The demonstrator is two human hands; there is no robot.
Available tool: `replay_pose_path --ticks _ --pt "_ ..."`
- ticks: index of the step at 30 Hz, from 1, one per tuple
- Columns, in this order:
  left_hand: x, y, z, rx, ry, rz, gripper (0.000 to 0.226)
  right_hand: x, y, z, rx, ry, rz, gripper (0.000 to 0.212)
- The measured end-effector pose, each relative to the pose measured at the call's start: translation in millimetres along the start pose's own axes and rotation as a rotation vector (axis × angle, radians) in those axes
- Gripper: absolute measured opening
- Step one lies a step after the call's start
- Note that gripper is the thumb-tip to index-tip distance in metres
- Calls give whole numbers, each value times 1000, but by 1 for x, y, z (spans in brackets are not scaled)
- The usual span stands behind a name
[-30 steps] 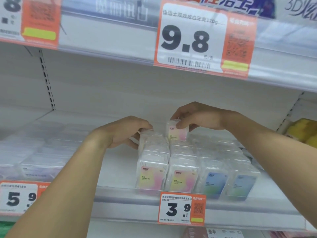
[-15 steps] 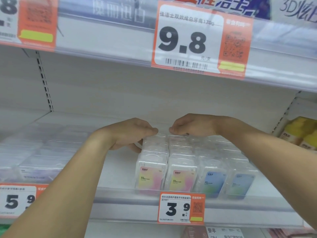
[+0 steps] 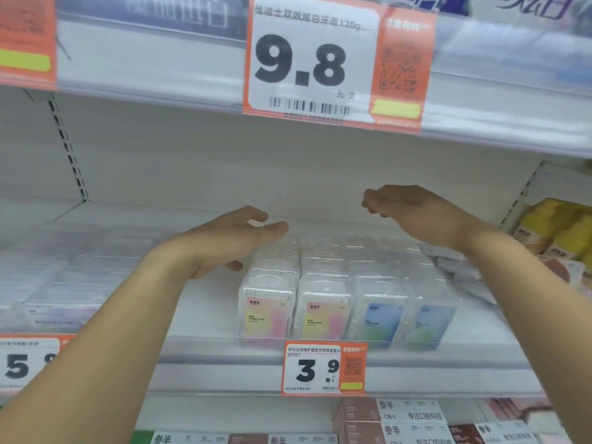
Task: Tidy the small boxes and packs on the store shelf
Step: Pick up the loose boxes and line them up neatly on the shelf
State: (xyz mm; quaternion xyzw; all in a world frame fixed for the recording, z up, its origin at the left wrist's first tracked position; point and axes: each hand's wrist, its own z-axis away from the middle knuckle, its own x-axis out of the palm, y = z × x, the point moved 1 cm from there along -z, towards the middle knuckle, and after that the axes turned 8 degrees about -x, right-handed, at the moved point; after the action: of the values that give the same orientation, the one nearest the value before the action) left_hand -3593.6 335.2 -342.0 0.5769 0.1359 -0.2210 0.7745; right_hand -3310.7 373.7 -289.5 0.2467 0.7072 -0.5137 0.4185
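Above the clear boxes (image 3: 323, 283), left hand (image 3: 229, 241) and right hand (image 3: 413, 211) empty, fingers loosely spread.

bare white shelf (image 3: 205, 302) floor runs between the clear boxes (image 3: 346, 283) block at centre and the blurred clear packs (image 3: 57, 283) at 9 o'clock, wide enough for the left hand (image 3: 224, 243), which hangs in that lane at the block's left edge. open air above the boxes up to the upper shelf edge (image 3: 160, 100) at 12 o'clock; right hand (image 3: 416, 213) hovers there, touching nothing. behind the block, bare floor back to the rear wall. at 3 o'clock flat white packs (image 3: 455, 270) crowd the block's right side, yellow packs (image 3: 557, 229) beyond. front lip with 3.9 price tag (image 3: 323, 368) bars low entry at 6 o'clock.
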Motion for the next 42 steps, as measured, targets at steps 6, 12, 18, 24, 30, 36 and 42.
replay_pose_path --ticks 6,12,18,24,30,36,42 --pt "15 10 8 146 191 56 44 20 43 55 139 117 -371 30" --pt "45 38 3 197 153 -404 52 31 46 65 141 78 -559 38" --pt "43 42 -3 182 154 -502 41 35 47 59 161 65 -572 40" --pt "28 38 7 198 175 -344 55 33 51 60 155 -9 -682 58" --pt "31 -1 27 111 382 319 64 40 61 68 136 17 -965 81" --pt "54 -25 34 26 183 491 89 46 53 70 159 40 -921 94" --pt "54 -24 34 25 149 537 93 47 53 75 168 -1 -965 87"
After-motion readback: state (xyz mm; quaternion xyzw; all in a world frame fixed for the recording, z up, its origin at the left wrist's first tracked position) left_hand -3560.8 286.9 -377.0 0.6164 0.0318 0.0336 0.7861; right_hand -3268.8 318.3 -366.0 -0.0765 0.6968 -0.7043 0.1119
